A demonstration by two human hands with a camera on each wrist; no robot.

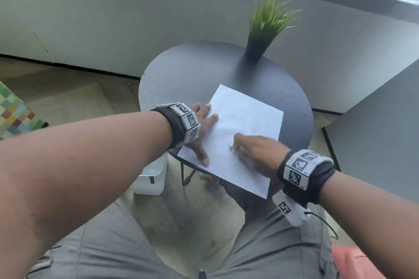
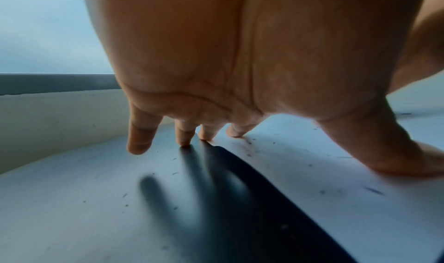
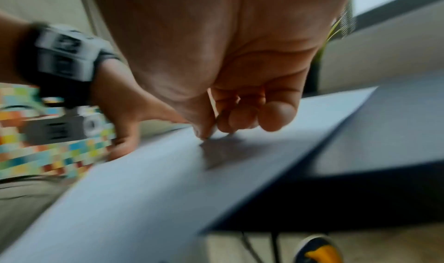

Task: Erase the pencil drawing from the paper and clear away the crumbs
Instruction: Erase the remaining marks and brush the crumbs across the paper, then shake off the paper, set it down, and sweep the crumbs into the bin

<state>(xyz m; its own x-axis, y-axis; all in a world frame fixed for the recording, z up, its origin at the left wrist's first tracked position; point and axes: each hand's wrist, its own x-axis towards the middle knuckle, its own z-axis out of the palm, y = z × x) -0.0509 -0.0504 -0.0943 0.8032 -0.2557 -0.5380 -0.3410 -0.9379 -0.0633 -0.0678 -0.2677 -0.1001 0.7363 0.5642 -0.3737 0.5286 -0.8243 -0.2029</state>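
Observation:
A white paper lies askew on the round dark table, its near corner hanging over the table's edge. My left hand presses flat on the paper's left edge with fingers spread; some fingertips rest on the table. My right hand is blurred, fingers curled, tips down on the paper near its middle. It seems to pinch a small pale eraser, mostly hidden. A faint grey smudge shows by the fingertips. Dark crumbs dot paper and table.
A potted grass plant stands at the table's far edge. A white bin sits on the floor under the table's left side. A dark panel leans at the right. My knees are below the table's near edge.

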